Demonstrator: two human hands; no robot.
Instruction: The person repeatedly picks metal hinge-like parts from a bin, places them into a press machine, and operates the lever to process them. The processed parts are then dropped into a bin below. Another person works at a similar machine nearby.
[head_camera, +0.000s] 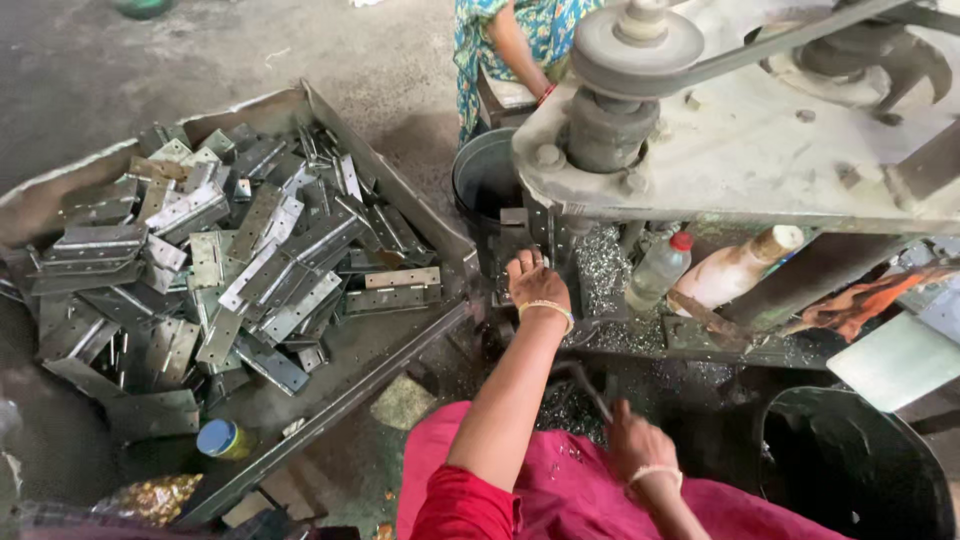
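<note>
Left hand (536, 283) presses a small flat grey metal hinge plate (512, 217) under the grey belt-driven machine (720, 130); stiff, sharp-edged, best pinched by its edges. Right hand (636, 445) grips a thin dark lever (588, 388)

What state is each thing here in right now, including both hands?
Left hand: closed on a metal piece at the machine, under the pulley.
Right hand: shut on a lever.
Tray: heaped with loose hinges.
Clear bottle: red cap on, leaning.
Black bin: open.
Belt: on the pulley.
</note>
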